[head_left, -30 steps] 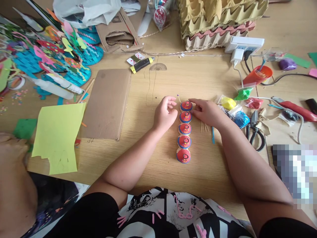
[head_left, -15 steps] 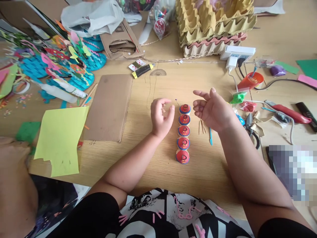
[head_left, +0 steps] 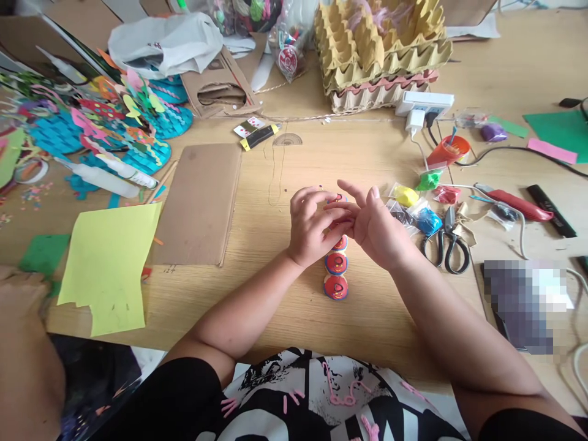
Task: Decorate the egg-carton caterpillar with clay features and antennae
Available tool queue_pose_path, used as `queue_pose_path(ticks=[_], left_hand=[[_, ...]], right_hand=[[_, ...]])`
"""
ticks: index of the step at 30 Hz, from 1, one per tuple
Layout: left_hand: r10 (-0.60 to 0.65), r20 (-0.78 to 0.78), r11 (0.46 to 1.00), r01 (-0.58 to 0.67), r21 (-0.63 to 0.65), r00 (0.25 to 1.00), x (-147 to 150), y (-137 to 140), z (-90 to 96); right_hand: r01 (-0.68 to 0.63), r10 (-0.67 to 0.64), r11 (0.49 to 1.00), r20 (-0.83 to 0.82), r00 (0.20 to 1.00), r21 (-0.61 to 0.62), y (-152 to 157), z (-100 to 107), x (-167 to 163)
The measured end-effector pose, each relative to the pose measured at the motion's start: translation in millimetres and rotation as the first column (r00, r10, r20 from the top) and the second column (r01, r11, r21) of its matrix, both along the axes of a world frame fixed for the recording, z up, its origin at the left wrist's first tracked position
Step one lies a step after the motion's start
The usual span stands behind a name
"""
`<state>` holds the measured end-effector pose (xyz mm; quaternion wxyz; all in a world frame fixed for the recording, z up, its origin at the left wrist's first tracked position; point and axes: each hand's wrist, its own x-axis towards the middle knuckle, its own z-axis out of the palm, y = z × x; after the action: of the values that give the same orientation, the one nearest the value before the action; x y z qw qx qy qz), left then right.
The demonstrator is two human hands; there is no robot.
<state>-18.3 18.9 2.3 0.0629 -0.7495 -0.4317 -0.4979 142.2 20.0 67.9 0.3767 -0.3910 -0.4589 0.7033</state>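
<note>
My left hand (head_left: pixel 315 223) and my right hand (head_left: pixel 374 229) meet above a row of small round red pieces (head_left: pixel 336 287) with blue rims and little face-like markings. The fingertips of both hands touch and overlap. My left fingers are curved but apart, and nothing shows between them. On the right, my fingers stretch towards the left hand, palm partly turned up, holding nothing I can see. The hands cover the middle of the row, while its near end shows. A small dark pinhead (head_left: pixel 320 187) lies just beyond the left fingers.
Scissors (head_left: pixel 448 242), bags of blue clay (head_left: pixel 428 220) and yellow clay (head_left: pixel 405 195), and an orange cup (head_left: pixel 452 149) lie right. Cardboard (head_left: pixel 199 205) and yellow paper (head_left: pixel 110 263) are left. Egg trays (head_left: pixel 381 67) and a power strip (head_left: pixel 425 104) stand behind. Another person's arm (head_left: pixel 27 355) rests at far left.
My hands have come together over the row from either side and now touch, covering its middle pieces. The view has shifted slightly, so the clay bags and scissors show more fully.
</note>
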Motion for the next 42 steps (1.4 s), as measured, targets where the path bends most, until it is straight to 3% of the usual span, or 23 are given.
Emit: queue_pose_path(ticks=[5, 9, 11, 13, 15, 17, 20, 24, 28, 37, 42], left_hand=[[-0.004, 0.001, 0.998, 0.004, 0.055, 1.0, -1.1, -1.0, 0.7], [0.009, 0.073, 0.996, -0.015, 0.088, 0.997, -3.6, -2.9, 6.3], [0.014, 0.134, 0.994, -0.028, 0.103, 0.991, -4.6, -3.0, 8.6], [0.017, 0.169, 0.994, -0.035, 0.107, 0.986, -5.3, -2.5, 9.6], [0.026, 0.173, 0.994, -0.044, 0.101, 0.985, -5.8, -1.9, 9.3], [0.033, 0.17, 0.994, -0.05, 0.097, 0.985, -6.2, -1.5, 8.4], [0.028, 0.176, 0.994, -0.046, 0.102, 0.984, -6.9, -1.5, 7.2], [0.046, 0.172, 0.994, -0.062, 0.091, 0.984, -7.9, -1.7, 6.9], [0.039, 0.183, 0.993, -0.058, 0.099, 0.982, -8.5, -1.4, 6.7], [0.079, 0.149, 0.997, -0.082, 0.013, 0.986, -8.3, -2.0, 3.0], [0.11, 0.185, 0.993, -0.1, -0.061, 0.977, -9.7, -0.4, 1.8]], right_hand=[[-0.013, 0.013, 0.999, 0.01, 1.0, 0.046, -2.1, 2.2, 1.0], [0.011, -0.082, 0.96, 0.244, 0.966, 0.278, 6.1, 9.0, 25.5], [-0.007, -0.237, 0.894, 0.485, 0.842, 0.448, 11.0, 10.2, 42.3], [-0.139, -0.356, 0.832, 0.708, 0.61, 0.538, 14.8, 7.3, 55.9], [-0.29, -0.36, 0.828, 0.851, 0.381, 0.48, 16.6, 0.6, 62.8], [-0.403, -0.326, 0.828, 0.919, 0.22, 0.39, 16.0, -7.6, 62.4], [-0.495, -0.256, 0.827, 0.963, 0.087, 0.265, 11.5, -15.9, 53.7], [-0.503, -0.232, 0.845, 0.972, -0.04, 0.181, 3.3, -15.6, 41.5], [-0.484, -0.24, 0.858, 0.967, -0.081, 0.173, -0.9, -15.2, 36.0], [-0.409, -0.332, 0.851, 0.941, 0.064, 0.328, -2.8, -28.5, 32.2], [-0.412, -0.282, 0.869, 0.958, 0.045, 0.275, 2.4, -21.0, 32.2]])
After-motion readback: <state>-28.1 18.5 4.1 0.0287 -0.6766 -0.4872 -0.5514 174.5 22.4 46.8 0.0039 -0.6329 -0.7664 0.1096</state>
